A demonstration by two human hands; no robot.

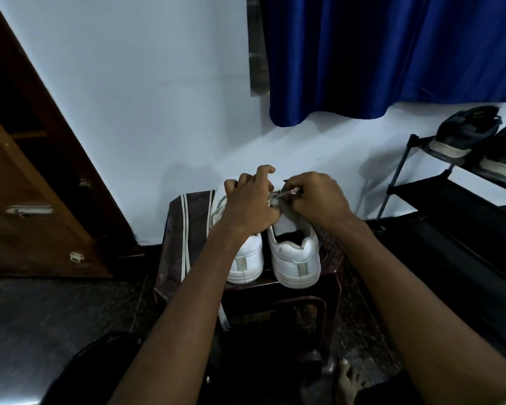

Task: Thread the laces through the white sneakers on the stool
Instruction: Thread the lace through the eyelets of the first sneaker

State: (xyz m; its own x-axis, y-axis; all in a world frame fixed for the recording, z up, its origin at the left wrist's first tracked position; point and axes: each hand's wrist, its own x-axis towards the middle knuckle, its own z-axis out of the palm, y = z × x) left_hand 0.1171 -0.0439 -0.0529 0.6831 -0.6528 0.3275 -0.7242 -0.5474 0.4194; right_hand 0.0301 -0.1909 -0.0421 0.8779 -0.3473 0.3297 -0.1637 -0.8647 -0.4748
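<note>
White lace [284, 194] pinched by both hands' curled fingers [297, 197].

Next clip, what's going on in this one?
A person is lacing a pair of white low-top sneakers on a dark plastic stool. Both hands work at the right sneaker: the right hand pinches a white lace end, and the left hand grips the shoe's upper beside it. The left sneaker stands alongside. Another flat white lace lies loose across the stool's left side, hanging over the front edge.
</note>
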